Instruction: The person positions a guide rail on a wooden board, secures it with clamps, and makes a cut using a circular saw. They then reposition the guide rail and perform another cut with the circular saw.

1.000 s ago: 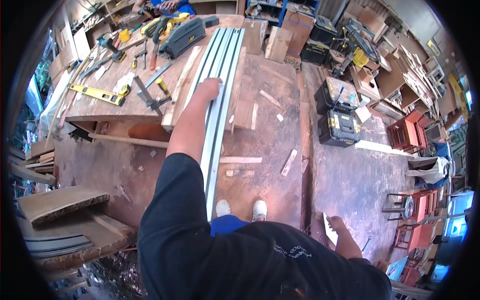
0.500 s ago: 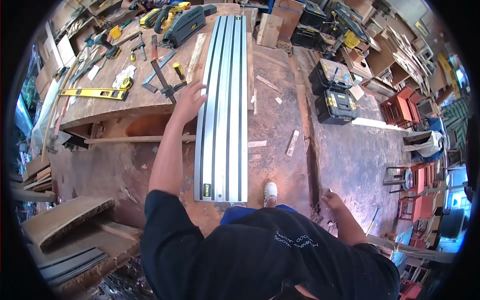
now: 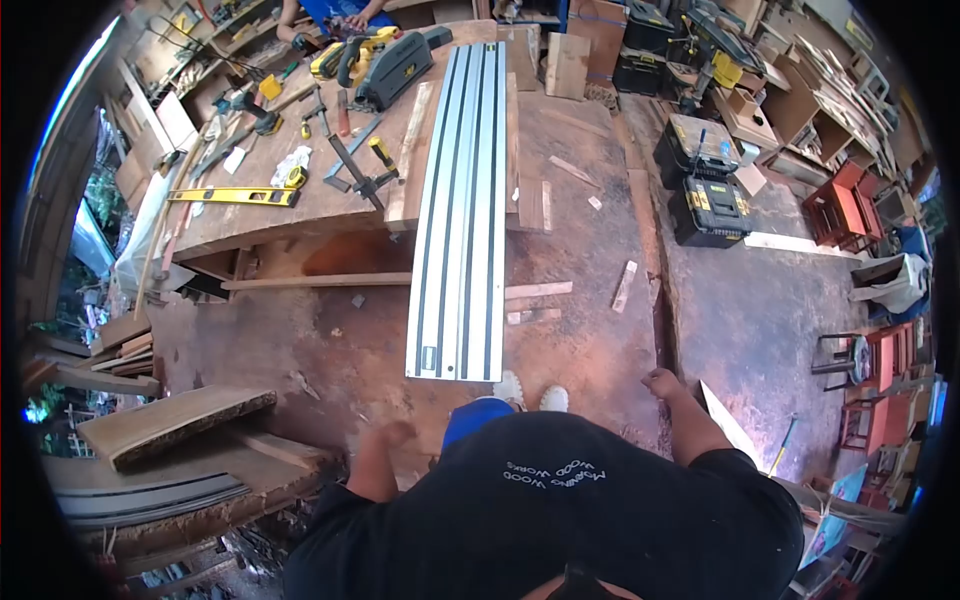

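Observation:
A long silver guide rail (image 3: 455,220) with dark strips lies lengthwise on the workbench (image 3: 290,225). Its near end overhangs the front edge, towards my body. My left hand (image 3: 393,434) is low at my side, left of the rail's near end and apart from it; blur hides how its fingers are set. Out to the right, above the floor, my right hand (image 3: 660,384) hangs with its fingers curled in and nothing visible in them. Left of the rail stand a bar clamp (image 3: 355,178) and a yellow-and-black track saw (image 3: 392,72).
A yellow spirit level (image 3: 235,196) and a cordless drill (image 3: 258,112) lie on the bench's left. Black toolboxes (image 3: 708,210) stand on the floor at right, near red chairs (image 3: 845,210). Wood planks (image 3: 175,420) are stacked at lower left. Another person's hands (image 3: 352,22) show at the far side.
My left hand has come off the rail's left edge and dropped back to my side. The whole view has shifted, and another person's hands now show beyond the bench.

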Action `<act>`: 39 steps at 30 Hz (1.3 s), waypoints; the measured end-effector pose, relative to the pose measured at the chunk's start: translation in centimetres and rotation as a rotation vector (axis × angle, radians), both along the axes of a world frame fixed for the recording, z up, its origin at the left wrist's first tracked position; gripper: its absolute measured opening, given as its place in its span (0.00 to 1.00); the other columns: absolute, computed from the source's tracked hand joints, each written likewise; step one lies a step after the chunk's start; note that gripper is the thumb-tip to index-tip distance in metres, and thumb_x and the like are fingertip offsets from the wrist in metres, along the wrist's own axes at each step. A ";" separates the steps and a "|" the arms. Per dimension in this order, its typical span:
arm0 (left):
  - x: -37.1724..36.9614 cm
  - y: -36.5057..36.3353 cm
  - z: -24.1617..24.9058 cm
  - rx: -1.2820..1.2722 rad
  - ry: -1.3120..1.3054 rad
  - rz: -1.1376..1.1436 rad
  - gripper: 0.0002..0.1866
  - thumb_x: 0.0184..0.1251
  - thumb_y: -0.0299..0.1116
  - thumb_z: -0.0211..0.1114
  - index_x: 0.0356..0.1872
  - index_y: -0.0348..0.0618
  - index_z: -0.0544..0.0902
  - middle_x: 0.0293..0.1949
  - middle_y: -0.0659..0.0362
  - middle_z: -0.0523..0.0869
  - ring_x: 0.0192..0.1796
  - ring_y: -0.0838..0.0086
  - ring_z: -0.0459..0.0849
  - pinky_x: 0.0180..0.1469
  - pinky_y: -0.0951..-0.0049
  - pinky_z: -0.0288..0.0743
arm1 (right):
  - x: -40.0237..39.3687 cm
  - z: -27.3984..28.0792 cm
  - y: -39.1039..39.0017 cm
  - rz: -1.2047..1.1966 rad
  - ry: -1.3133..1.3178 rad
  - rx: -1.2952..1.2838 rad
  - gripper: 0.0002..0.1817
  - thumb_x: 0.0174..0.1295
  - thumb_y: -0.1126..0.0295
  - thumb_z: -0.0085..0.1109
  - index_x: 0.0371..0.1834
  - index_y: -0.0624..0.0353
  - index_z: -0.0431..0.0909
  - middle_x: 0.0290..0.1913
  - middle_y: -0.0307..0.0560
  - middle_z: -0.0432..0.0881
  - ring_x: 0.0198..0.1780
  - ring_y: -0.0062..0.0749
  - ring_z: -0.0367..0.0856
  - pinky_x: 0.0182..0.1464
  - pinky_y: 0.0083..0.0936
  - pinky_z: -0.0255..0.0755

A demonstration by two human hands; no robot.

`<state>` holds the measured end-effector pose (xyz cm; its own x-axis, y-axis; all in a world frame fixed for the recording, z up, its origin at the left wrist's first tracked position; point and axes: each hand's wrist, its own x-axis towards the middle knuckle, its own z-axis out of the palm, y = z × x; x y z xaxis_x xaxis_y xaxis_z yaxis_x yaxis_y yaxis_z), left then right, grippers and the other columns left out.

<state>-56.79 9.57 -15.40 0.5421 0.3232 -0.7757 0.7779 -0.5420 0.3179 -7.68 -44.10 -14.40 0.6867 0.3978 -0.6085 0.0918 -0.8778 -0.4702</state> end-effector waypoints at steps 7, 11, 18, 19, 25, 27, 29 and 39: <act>-1.4 -3.7 7.7 -0.037 -0.087 0.494 0.27 0.60 0.48 0.65 0.55 0.40 0.79 0.47 0.46 0.84 0.51 0.63 0.83 0.55 0.65 0.74 | -2.8 -2.7 5.8 0.087 0.017 -0.008 0.25 0.60 0.51 0.60 0.41 0.67 0.82 0.26 0.51 0.81 0.25 0.34 0.79 0.28 0.30 0.73; 0.3 1.6 5.4 -0.038 -0.214 0.405 0.26 0.60 0.47 0.65 0.55 0.39 0.79 0.47 0.46 0.84 0.51 0.62 0.83 0.55 0.65 0.73 | -5.1 -0.4 7.6 0.083 -0.013 -0.043 0.25 0.60 0.51 0.60 0.41 0.68 0.81 0.27 0.51 0.82 0.25 0.34 0.79 0.28 0.30 0.74; 3.7 12.7 3.9 -0.118 -0.343 0.344 0.23 0.63 0.43 0.63 0.55 0.40 0.79 0.48 0.48 0.84 0.53 0.62 0.81 0.57 0.65 0.71 | -12.4 5.2 10.5 -0.228 0.076 -0.132 0.24 0.60 0.53 0.60 0.43 0.68 0.81 0.29 0.49 0.82 0.27 0.32 0.80 0.26 0.30 0.75; 3.6 14.5 2.2 -0.099 -0.372 0.364 0.22 0.64 0.42 0.63 0.55 0.40 0.79 0.48 0.48 0.84 0.53 0.62 0.81 0.57 0.65 0.71 | -13.4 5.3 10.8 -0.234 0.084 -0.137 0.24 0.60 0.54 0.60 0.44 0.67 0.80 0.29 0.49 0.82 0.27 0.32 0.80 0.26 0.30 0.75; 0.2 20.5 -1.3 -0.005 -0.200 0.152 0.24 0.62 0.43 0.65 0.55 0.38 0.79 0.49 0.47 0.84 0.52 0.61 0.81 0.55 0.65 0.71 | -20.3 4.2 10.9 -0.301 -0.062 -0.091 0.26 0.60 0.51 0.61 0.44 0.69 0.80 0.30 0.50 0.82 0.29 0.32 0.81 0.27 0.29 0.76; 0.4 20.8 0.6 -0.054 -0.204 0.143 0.25 0.62 0.44 0.65 0.55 0.38 0.79 0.51 0.47 0.83 0.54 0.60 0.80 0.58 0.65 0.70 | -22.5 4.5 10.9 -0.344 -0.035 -0.104 0.27 0.60 0.50 0.61 0.44 0.69 0.80 0.30 0.50 0.82 0.30 0.32 0.81 0.27 0.30 0.76; 1.0 20.6 1.7 -0.102 -0.210 0.146 0.25 0.62 0.45 0.64 0.55 0.39 0.79 0.52 0.47 0.82 0.56 0.60 0.79 0.60 0.64 0.69 | -24.1 4.3 10.3 -0.377 -0.011 -0.116 0.28 0.59 0.49 0.61 0.44 0.69 0.80 0.30 0.50 0.82 0.30 0.33 0.81 0.28 0.30 0.76; -0.5 19.8 6.4 -0.133 -0.366 0.157 0.26 0.62 0.43 0.65 0.55 0.34 0.78 0.50 0.45 0.83 0.54 0.60 0.81 0.56 0.65 0.73 | -23.9 1.5 11.5 -0.569 0.159 -0.044 0.24 0.62 0.54 0.60 0.48 0.65 0.76 0.32 0.45 0.80 0.29 0.30 0.77 0.26 0.30 0.73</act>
